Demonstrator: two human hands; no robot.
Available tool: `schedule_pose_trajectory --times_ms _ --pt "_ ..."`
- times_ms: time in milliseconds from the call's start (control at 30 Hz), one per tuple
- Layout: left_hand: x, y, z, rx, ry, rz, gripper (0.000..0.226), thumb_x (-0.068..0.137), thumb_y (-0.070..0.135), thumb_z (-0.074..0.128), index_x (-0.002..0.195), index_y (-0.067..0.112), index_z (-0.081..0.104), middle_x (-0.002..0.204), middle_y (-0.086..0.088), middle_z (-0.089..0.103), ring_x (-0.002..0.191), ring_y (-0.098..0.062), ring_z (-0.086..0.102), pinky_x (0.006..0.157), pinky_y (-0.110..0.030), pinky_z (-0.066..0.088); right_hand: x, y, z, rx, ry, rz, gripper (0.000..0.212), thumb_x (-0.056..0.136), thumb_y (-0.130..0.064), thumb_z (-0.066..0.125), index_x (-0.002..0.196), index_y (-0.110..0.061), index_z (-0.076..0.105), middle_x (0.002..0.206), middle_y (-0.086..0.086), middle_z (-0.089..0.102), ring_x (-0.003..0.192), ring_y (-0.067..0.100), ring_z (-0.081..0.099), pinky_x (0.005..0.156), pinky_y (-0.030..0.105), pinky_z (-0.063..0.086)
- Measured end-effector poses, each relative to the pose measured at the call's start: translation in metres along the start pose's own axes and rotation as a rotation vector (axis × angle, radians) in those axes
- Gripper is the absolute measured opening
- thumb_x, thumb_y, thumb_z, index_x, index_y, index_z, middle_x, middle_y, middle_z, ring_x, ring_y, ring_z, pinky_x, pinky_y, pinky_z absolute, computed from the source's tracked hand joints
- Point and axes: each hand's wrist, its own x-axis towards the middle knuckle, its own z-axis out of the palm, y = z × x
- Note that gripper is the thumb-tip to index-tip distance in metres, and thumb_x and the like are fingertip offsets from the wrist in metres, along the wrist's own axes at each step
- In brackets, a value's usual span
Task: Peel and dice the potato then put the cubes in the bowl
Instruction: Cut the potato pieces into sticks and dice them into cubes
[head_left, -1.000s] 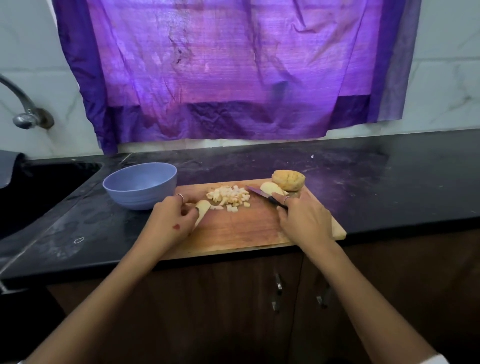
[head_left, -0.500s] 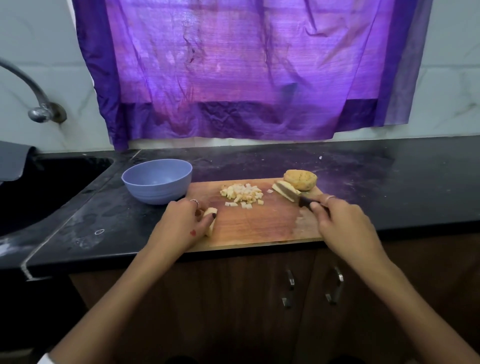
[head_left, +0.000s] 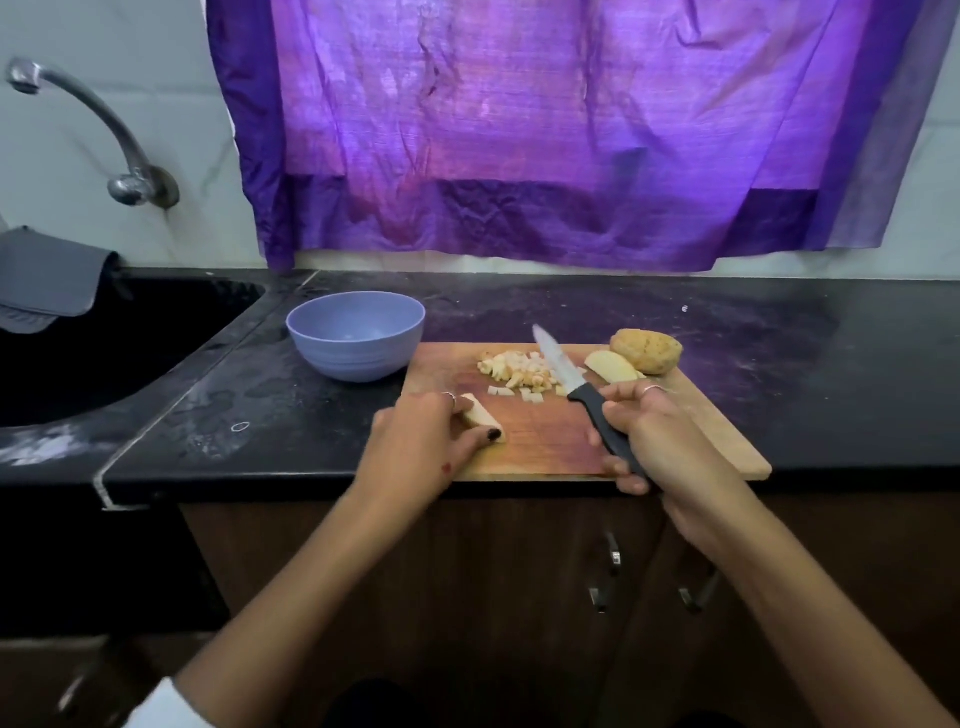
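We see the left hand (head_left: 415, 447) pinching a peeled potato piece (head_left: 480, 415) on the cutting board (head_left: 727, 441); right hand (head_left: 660, 441) gripping the knife (head_left: 576, 387), blade raised over the cubes (head_left: 519, 374). Bowl (head_left: 356, 340) sits on the counter (head_left: 831, 364), left of the board.

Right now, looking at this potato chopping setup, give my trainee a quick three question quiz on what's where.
1. True or false: the diced cubes are already in the blue bowl.
2. What does the right hand hold?
A. knife
B. peeler
C. spoon
3. Fill in: the left hand holds a peeled potato piece on the ___.

Key: 1 false, they lie on the cutting board. 2 A. 3 cutting board.
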Motion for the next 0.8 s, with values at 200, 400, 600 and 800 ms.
schedule_pose_trajectory --times_ms 200,400,600,800 --pt "-0.009 0.01 0.018 -0.058 0.222 -0.052 0.045 0.089 0.055 0.056 0.122 0.025 0.062 0.119 0.008 0.06 0.112 -0.014 0.051 0.096 -0.036 0.034 0.017 -0.03 0.027 -1.024 0.015 -0.172 0.034 0.101 -0.036 0.038 0.117 -0.015 0.059 0.096 0.004 0.058 0.085 0.019 0.053 0.07 0.031 0.044" --pt "-0.012 0.012 0.019 -0.099 0.279 -0.061 0.036 0.087 0.055 0.059 0.102 0.023 0.066 0.1 0.007 0.061 0.098 -0.014 0.054 0.085 -0.034 0.037 0.026 -0.048 0.052 -1.222 -0.004 -0.245 0.028 0.097 -0.03 0.048 0.122 -0.033 0.06 0.108 -0.002 0.064 0.091 0.02 0.06 0.07 0.03 0.048" --pt "-0.013 0.014 0.017 -0.096 0.262 -0.082 0.035 0.088 0.053 0.058 0.102 0.022 0.067 0.103 0.005 0.06 0.1 -0.016 0.054 0.086 -0.033 0.033 0.032 -0.04 0.059 -1.354 0.01 -0.293 0.03 0.095 -0.03 0.05 0.123 -0.032 0.059 0.109 0.0 0.063 0.09 0.024 0.059 0.063 0.03 0.045" --pt "-0.013 0.014 0.017 -0.109 0.232 -0.106 0.039 0.087 0.054 0.058 0.106 0.021 0.066 0.106 0.005 0.058 0.103 -0.016 0.053 0.089 -0.035 0.034 0.026 -0.05 0.055 -1.417 -0.04 -0.366 0.031 0.097 -0.026 0.047 0.124 -0.032 0.059 0.101 0.001 0.059 0.075 0.021 0.051 0.06 0.028 0.04"
